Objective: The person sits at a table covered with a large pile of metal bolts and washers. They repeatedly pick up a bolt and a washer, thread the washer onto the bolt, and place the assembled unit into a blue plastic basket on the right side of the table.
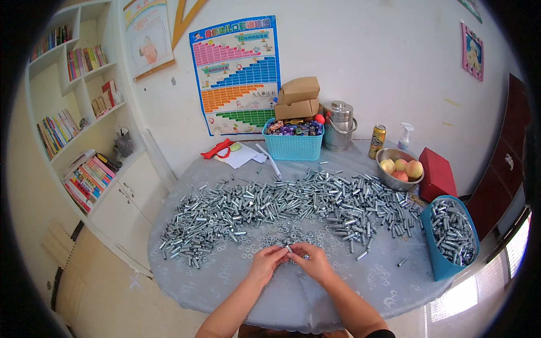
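Observation:
My left hand point(268, 265) and my right hand point(313, 263) meet over the near middle of the table. Both are closed, fingertips pinched around a small silvery metal tube point(289, 248). Another small shiny metal piece point(306, 257) shows at the fingers of my right hand; its exact kind is too small to tell. Just beyond my fingertips lies a loose scatter of flat metal washers point(287, 232). Behind them a wide heap of short metal tubes point(270, 200) spreads across the table.
A blue bin point(441, 271) full of metal tubes stands at the right edge. Toward the back are a fruit bowl point(414, 185), red box point(437, 173), can point(377, 141), spray bottle point(404, 136), steel canister point(339, 125), turquoise basket point(293, 147) and papers point(239, 157). A bookshelf point(121, 194) stands left.

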Tool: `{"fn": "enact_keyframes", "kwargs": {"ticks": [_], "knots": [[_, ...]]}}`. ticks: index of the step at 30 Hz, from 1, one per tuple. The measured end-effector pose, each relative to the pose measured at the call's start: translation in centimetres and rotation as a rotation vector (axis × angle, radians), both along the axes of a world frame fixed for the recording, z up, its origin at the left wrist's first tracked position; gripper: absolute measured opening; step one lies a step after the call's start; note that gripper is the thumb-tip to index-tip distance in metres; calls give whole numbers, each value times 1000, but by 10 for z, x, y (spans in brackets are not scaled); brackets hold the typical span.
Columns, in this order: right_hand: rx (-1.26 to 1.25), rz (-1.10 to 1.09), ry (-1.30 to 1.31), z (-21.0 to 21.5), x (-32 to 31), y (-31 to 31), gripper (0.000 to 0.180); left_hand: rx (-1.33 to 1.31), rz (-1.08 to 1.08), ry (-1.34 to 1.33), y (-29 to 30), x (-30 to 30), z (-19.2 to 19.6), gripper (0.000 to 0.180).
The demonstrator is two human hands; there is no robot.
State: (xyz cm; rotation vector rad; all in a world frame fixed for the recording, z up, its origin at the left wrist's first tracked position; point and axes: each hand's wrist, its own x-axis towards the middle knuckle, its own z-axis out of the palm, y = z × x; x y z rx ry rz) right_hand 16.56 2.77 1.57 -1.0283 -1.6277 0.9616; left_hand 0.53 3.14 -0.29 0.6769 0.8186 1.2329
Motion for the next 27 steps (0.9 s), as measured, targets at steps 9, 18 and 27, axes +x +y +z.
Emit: {"fn": "enact_keyframes", "kwargs": {"ticks": [9, 18, 27], "knots": [[127, -123, -188, 4, 5, 1, 21, 68, 148, -225, -1, -18, -11, 14], [115, -67, -167, 7, 4, -3, 20, 108, 90, 111, -10, -5, -6, 19], [83, 2, -92, -1, 3, 1, 20, 202, 16, 321, -13, -2, 2, 25]]}}
